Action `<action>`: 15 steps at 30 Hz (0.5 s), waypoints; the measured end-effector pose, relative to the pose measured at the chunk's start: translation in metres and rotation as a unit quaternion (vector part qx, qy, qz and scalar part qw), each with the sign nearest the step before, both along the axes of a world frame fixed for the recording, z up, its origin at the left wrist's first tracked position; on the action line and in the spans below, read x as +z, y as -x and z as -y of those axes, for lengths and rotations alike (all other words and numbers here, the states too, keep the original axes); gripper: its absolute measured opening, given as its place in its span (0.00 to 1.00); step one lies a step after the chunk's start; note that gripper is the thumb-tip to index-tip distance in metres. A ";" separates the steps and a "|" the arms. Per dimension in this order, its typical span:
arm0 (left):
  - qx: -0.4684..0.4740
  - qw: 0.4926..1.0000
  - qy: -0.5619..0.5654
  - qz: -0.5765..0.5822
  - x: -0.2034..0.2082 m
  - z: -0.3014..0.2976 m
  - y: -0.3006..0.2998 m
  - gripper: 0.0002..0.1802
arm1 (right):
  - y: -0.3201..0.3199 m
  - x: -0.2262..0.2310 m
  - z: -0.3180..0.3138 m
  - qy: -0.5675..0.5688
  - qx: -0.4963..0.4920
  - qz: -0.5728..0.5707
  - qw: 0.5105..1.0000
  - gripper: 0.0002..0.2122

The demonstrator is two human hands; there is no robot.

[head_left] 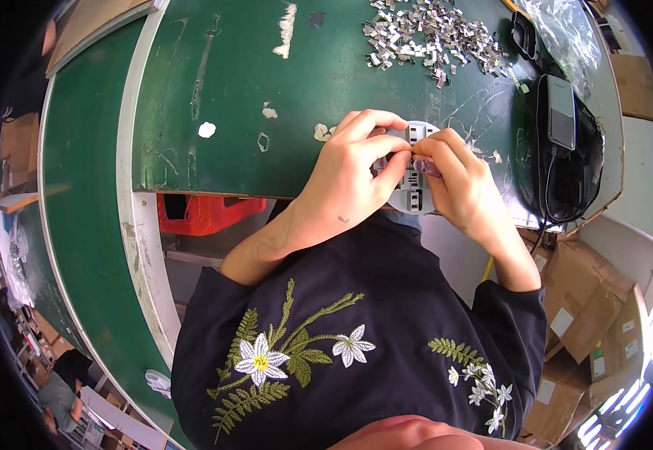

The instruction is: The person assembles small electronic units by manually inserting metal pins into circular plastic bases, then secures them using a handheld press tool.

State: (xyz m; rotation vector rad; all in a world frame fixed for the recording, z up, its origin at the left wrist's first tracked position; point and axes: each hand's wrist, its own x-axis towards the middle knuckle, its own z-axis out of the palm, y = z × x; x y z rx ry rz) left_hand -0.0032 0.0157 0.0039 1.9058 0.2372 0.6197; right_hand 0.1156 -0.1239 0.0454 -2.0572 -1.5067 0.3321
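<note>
A round, light grey plastic part (404, 201) with dark slots and raised blocks lies at the near edge of the green workbench, partly covered by my fingers. From the left, my left hand (347, 166) bends over it, thumb and fingers drawn together above its middle. My right hand (463, 182) meets it from the other side in a pinch, its fingertips almost touching those of the left. Whatever sits between the fingertips is too small and too hidden to name.
Many small bent metal clips (439, 37) lie loose at the far side of the bench (229, 90). On the right are a grey power bank (560, 112) with a cable, a black bag (585, 161) and clear plastic film (566, 34). A red stool (210, 214) stands below the bench edge.
</note>
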 end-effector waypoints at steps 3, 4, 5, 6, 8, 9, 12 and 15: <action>-0.004 1.000 0.002 -0.005 0.000 0.000 0.000 0.07 | -0.001 -0.001 0.001 -0.015 0.006 -0.009 1.000 0.13; -0.004 1.000 0.003 -0.005 0.000 0.000 0.000 0.07 | -0.001 -0.001 0.001 -0.015 0.006 -0.008 1.000 0.13; -0.005 1.000 0.007 -0.007 0.000 0.000 0.000 0.07 | -0.002 -0.001 0.002 -0.015 0.009 -0.014 1.000 0.13; -0.006 1.000 0.010 -0.010 0.000 0.000 0.001 0.08 | -0.003 -0.001 0.003 -0.015 0.011 -0.020 1.000 0.13; -0.009 1.000 0.017 -0.015 0.000 0.000 0.001 0.08 | -0.005 0.000 0.005 -0.015 0.015 -0.031 0.999 0.12; -0.010 1.000 0.015 -0.013 0.000 0.000 0.000 0.08 | -0.006 0.000 0.005 -0.018 0.015 -0.029 0.999 0.12; 0.007 1.000 -0.012 0.026 0.000 0.000 -0.002 0.09 | -0.009 0.005 0.004 -0.003 -0.025 -0.082 0.996 0.10; 0.015 0.998 -0.042 0.052 0.000 0.002 -0.005 0.10 | -0.014 0.020 -0.001 -0.001 -0.069 -0.134 0.989 0.08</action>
